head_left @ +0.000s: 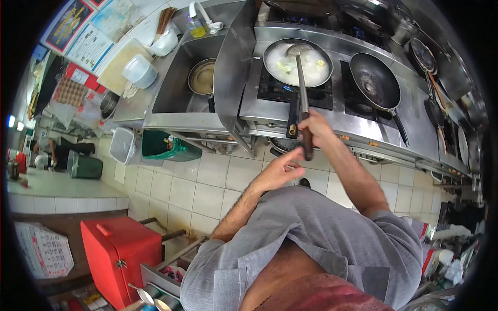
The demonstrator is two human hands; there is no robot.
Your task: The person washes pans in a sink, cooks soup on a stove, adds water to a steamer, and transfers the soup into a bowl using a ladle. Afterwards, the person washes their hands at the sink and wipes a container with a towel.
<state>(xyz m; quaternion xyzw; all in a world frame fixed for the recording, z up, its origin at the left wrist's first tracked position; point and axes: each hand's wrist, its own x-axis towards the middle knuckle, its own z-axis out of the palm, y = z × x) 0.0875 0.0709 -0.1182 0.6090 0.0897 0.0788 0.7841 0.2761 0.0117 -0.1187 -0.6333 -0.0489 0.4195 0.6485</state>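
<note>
My right hand [315,128] is wrapped round the brown handle of a long metal ladle [302,78]. The ladle's head rests in a frying pan [329,78] filled with bubbling whitish liquid and a few pale yellow-green pieces. A blue flame shows under this pan, and its black handle [293,116] points towards me beside the ladle. My left hand [280,171] is held in the air just left of the ladle's handle end, fingers apart, with nothing in it. Whether its fingertips touch the handle I cannot tell.
An oily-looking black frying pan [371,83] sits on the right burner. Left of the metal partition [233,72], a sink [171,83] holds another pan [203,76]. Below stands a green-lined bin [171,150]. A red cooler box [119,254] is behind me; another person [57,150] is far left.
</note>
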